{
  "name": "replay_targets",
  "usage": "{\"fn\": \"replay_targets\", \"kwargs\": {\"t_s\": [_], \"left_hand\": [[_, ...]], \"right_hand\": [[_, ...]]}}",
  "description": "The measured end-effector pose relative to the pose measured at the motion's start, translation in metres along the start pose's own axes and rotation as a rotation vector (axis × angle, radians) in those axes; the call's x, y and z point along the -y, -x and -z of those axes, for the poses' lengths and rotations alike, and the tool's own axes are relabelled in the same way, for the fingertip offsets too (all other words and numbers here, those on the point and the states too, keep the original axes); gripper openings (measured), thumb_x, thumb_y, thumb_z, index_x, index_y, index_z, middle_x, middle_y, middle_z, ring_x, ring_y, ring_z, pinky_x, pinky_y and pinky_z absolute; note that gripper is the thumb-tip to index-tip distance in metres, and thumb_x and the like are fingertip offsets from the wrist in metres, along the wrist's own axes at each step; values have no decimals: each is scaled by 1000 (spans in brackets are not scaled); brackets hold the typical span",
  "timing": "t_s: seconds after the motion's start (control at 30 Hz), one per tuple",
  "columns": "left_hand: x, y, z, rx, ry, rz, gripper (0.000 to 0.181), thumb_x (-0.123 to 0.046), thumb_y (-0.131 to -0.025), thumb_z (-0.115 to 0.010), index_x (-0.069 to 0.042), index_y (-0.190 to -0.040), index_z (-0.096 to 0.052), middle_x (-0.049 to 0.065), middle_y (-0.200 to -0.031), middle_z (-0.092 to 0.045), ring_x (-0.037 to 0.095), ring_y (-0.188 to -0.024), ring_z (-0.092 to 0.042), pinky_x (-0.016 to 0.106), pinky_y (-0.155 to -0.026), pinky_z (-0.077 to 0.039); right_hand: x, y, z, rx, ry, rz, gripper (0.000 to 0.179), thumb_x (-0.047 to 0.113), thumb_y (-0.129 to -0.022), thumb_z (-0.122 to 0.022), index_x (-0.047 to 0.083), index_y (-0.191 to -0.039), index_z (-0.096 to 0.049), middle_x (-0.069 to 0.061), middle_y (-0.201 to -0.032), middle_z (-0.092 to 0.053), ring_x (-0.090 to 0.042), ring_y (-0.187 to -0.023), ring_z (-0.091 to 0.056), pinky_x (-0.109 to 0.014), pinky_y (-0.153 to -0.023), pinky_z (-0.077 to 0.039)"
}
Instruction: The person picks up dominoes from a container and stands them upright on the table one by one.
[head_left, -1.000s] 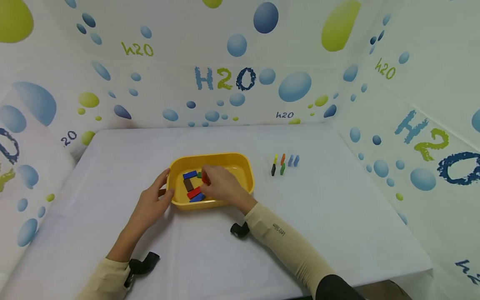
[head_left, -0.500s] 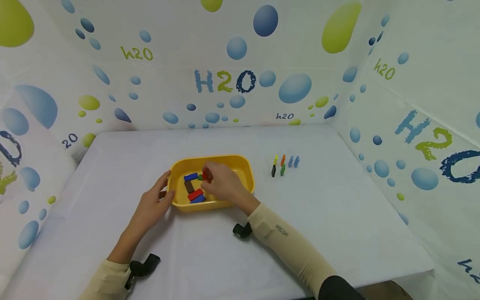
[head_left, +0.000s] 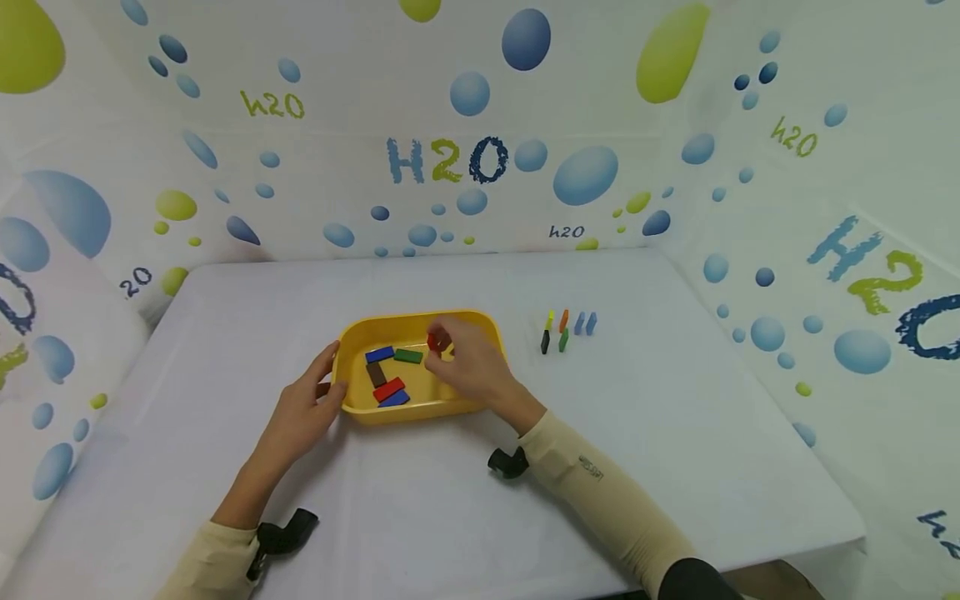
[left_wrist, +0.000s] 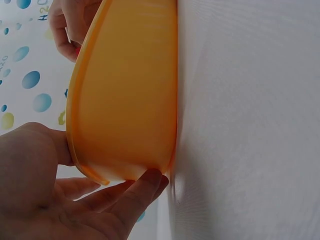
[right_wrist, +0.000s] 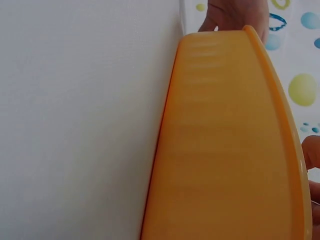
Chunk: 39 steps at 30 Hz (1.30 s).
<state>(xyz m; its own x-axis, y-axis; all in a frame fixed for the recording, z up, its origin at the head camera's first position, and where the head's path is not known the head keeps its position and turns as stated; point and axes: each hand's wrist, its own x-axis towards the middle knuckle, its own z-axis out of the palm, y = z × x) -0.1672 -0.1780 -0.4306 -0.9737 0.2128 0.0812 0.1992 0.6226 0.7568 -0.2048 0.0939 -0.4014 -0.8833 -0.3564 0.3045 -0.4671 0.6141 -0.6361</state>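
A yellow plastic tray (head_left: 420, 410) lies on the white-covered table. My left hand (head_left: 303, 408) holds its left end, thumb at the rim and fingers against the outer end wall in the left wrist view. My right hand (head_left: 472, 362) is over the tray's right half and pinches a small red block (head_left: 432, 342) between thumb and fingers; most of the block is hidden. At the left inside the tray lie a blue block (head_left: 379, 354), a green block (head_left: 408, 356), a brown block (head_left: 376, 375), another red block (head_left: 389, 389) and a second blue block (head_left: 393, 399).
Right of the tray, several small blocks stand on the table: a yellow block (head_left: 549, 320), an orange block (head_left: 564, 322), a black block (head_left: 545, 342), a green block (head_left: 564, 340) and two light blue blocks (head_left: 586, 323). Printed cloth walls (head_left: 315, 167) enclose the table.
My right hand has moved right across the tray with the red block, and the whole green block now shows. My left hand has stayed at the tray's left end.
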Motion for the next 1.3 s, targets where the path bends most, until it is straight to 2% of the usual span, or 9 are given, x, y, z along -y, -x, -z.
{"fn": "replay_targets", "kwargs": {"t_s": [0.2,0.33,0.53,0.7,0.97,1.3], "left_hand": [[8,2,0,6,8,-12,66,-19,-108,-48,-9,-167,-20,32,-155,-41,52,-124,-58,57,-96,-53],[13,3,0,0,5,-33,66,-19,-108,-48,-9,-167,-21,31,-155,-42,51,-123,-59,57,-95,-54],[22,3,0,-4,-2,-61,65,-20,-108,-48,-9,-167,-21,31,-154,-43,50,-122,-60,57,-95,-54],[26,3,0,-3,-5,-69,65,-20,-108,-48,-9,-167,-21,31,-154,-43,49,-121,-60,57,-95,-55],[34,2,1,-8,-3,-81,66,-21,-108,-49,-10,-167,-21,29,-156,-42,49,-122,-59,56,-95,-54],[37,1,-2,-17,-16,-62,67,-21,-108,-49,-11,-167,-21,29,-157,-41,49,-123,-59,56,-95,-55]], "right_hand": [[-5,7,1,-100,-10,47,29,6,-91,-72,-2,-118,-66,-7,-104,-69,-26,-92,-66,-39,-83,-60],[-8,11,0,-137,-5,63,28,4,-90,-73,-2,-117,-66,-7,-102,-69,-28,-91,-66,-40,-81,-61],[-12,19,-1,-182,29,65,28,7,-90,-73,-2,-116,-66,-6,-101,-69,-23,-89,-66,-37,-79,-61],[-17,24,-2,-229,26,80,26,5,-89,-73,-1,-113,-66,-8,-99,-68,-24,-87,-65,-43,-78,-62],[-23,35,1,-291,41,79,28,3,-89,-75,-2,-115,-65,-9,-101,-68,-22,-88,-64,-43,-79,-62],[-40,49,12,-347,44,77,27,0,-87,-76,-2,-112,-66,-9,-99,-69,-21,-87,-65,-35,-74,-61]]}}
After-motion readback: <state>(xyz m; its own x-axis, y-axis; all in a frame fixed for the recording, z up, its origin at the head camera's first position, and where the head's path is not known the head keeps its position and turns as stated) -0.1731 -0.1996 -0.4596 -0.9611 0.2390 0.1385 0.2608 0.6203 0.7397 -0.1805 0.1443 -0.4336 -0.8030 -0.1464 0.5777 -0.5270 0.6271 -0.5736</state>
